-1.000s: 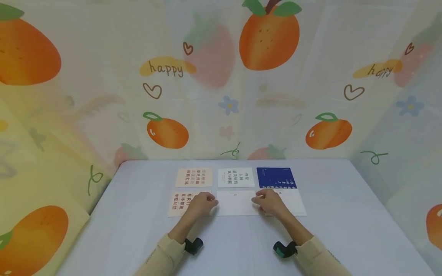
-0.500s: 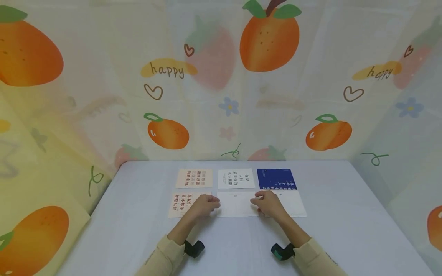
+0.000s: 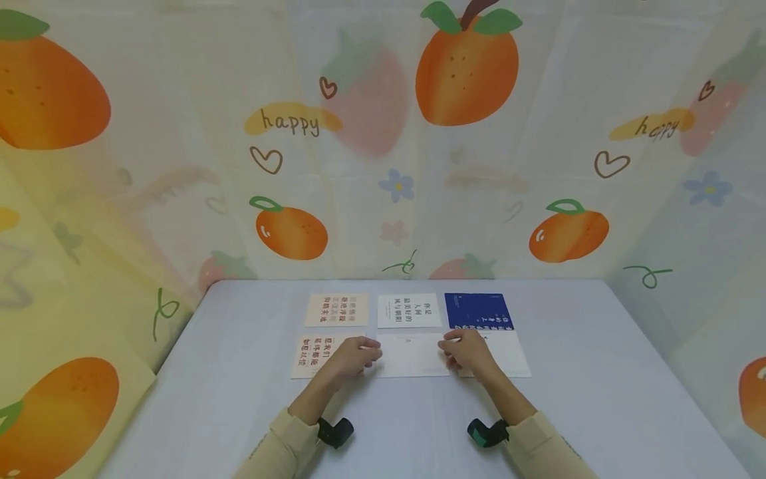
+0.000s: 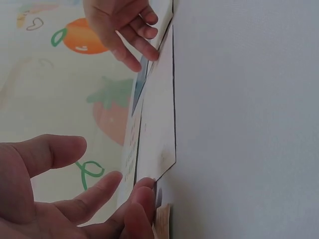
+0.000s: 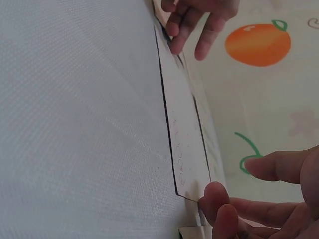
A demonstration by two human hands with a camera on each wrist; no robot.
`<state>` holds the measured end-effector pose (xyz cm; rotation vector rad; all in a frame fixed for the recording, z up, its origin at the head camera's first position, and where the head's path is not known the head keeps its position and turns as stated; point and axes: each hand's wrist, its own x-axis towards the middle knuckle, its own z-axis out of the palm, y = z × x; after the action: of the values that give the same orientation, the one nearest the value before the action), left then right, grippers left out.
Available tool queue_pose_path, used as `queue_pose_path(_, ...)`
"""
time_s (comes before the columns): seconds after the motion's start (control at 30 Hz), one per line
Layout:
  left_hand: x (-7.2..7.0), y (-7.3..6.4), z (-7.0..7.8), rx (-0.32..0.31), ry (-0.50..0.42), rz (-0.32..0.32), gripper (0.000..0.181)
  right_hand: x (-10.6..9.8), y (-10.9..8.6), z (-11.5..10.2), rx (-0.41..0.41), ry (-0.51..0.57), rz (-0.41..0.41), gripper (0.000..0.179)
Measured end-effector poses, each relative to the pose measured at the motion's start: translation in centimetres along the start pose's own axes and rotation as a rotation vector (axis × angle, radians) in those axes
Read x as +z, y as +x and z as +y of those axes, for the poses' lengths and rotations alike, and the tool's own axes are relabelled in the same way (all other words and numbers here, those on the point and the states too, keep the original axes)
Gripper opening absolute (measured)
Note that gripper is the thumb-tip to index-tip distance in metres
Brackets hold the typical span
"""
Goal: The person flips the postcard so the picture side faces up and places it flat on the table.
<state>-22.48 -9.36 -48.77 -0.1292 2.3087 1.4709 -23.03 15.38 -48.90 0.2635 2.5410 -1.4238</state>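
Note:
A blank-looking white card lies flat on the table, the middle one of the near row. My left hand is at its left end, overlapping a beige card with printed characters. In the left wrist view, the thumb stands away from the other fingers, whose tips are right at the card's edge. At the opposite end is my right hand, in front of a white card. The right wrist view has its fingertips at the card's corner, with the thumb held apart.
Behind, the far row has a beige card, a white card with dark characters and a dark blue card. A fruit-printed curtain hangs along the far edge of the white table and both sides.
My left hand has shifted slightly right against the card's end. My right hand has moved in a little and back out. The cards lie in the same layout.

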Motion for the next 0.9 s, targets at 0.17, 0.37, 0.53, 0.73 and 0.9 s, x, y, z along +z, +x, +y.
queue_pose_path(0.17, -0.1, 0.0, 0.0, -0.004, -0.023, 0.02, 0.04, 0.0, 0.1, 0.1, 0.005, -0.007, 0.008, 0.034)
queue_pose_path(0.37, 0.0, 0.2, -0.1, 0.013, -0.03, 0.005, 0.038, 0.3, 0.2, 0.0, 0.02, 0.001, 0.012, 0.029)
queue_pose_path(0.53, 0.4, 0.5, -0.5, 0.05, 0.063, 0.021, 0.03, 0.5, 0.5, 0.0, 0.032, 0.007, 0.002, 0.023)
queue_pose_path(0.73, 0.9, 0.4, -0.3, 0.063, 0.247, 0.122, 0.034, 0.3, 0.4, 0.0, 0.022, -0.03, 0.014, 0.025)
queue_pose_path(0.9, 0.9, 0.2, 0.1, 0.068, 0.244, 0.101, 0.038, 0.4, 0.1, -0.1, 0.003, -0.036, 0.026, 0.03)
